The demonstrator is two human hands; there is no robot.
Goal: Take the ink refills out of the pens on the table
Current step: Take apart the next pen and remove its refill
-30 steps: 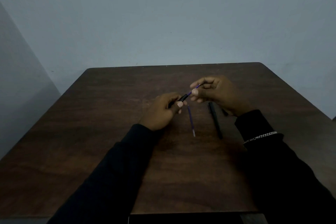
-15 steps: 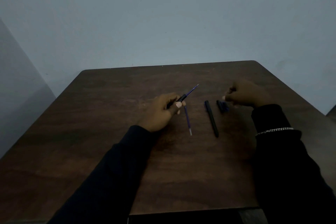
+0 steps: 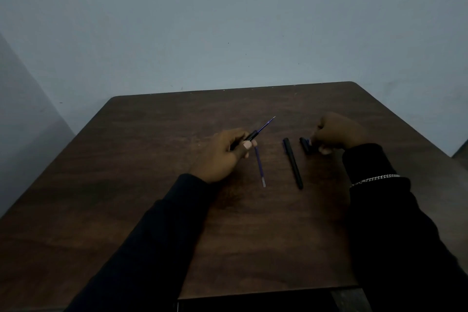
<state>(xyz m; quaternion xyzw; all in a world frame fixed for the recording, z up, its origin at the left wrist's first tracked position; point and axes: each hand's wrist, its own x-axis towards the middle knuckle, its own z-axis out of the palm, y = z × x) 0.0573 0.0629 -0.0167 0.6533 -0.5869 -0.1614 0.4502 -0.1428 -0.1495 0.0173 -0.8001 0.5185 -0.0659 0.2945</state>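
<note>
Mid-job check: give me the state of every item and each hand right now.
Left hand: gripping held pen.
Held pen: refill sticking out.
Loose refill: flat on table.
Black pen barrel: lying untouched.
Small pen piece: at right hand.

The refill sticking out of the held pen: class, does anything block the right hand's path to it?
Nothing visible does. The right hand is beside a small black piece; bare table lies below the gap to the refill held by the left hand.
</note>
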